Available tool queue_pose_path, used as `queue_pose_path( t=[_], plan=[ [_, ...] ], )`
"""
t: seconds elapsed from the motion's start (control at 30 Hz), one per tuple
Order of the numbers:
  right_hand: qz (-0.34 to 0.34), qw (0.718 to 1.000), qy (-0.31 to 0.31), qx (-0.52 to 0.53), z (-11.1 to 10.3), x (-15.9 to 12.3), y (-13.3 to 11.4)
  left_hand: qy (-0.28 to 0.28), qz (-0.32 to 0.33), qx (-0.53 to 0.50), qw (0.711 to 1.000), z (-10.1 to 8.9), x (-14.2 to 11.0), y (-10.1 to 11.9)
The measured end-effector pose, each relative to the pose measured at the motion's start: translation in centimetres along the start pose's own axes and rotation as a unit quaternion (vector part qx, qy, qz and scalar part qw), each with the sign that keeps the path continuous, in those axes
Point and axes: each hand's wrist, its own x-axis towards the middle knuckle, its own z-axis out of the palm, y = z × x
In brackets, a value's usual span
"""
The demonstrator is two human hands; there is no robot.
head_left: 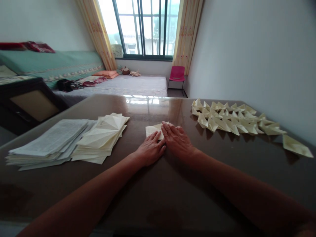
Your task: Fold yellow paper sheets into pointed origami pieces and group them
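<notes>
A small folded sheet of cream paper (152,129) lies flat on the glossy brown table (138,197), partly covered by both hands. My left hand (150,149) rests on its near edge with the fingers stretched out. Over the paper's right side lies my right hand (178,140), flat, its fingers extended and pointing away from me. The two hands meet near the middle of the paper. Neither has its fingers wrapped round anything.
To the left sit a stack of printed sheets (51,136) and a pile of creased cream papers (98,138). Rows of folded paper boats (227,120) stand at the right, with a single paper boat (297,145) nearer the table's right edge. Beyond are a bed (148,84) and a pink chair (177,73).
</notes>
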Motion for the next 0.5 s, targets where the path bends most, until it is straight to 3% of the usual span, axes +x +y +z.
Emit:
queue_pose_path(
  t=[0.2, 0.5],
  plan=[
    [0.0, 0.989, -0.147, 0.003, 0.3, -0.5, 0.0, -0.008, -0.005, 0.018, 1.0, 0.1, -0.1, 0.1],
    [0.024, 0.979, -0.195, -0.06, 0.1, -0.6, 0.0, -0.017, -0.041, 0.114, 0.992, -1.5, -0.5, 0.5]
  ],
)
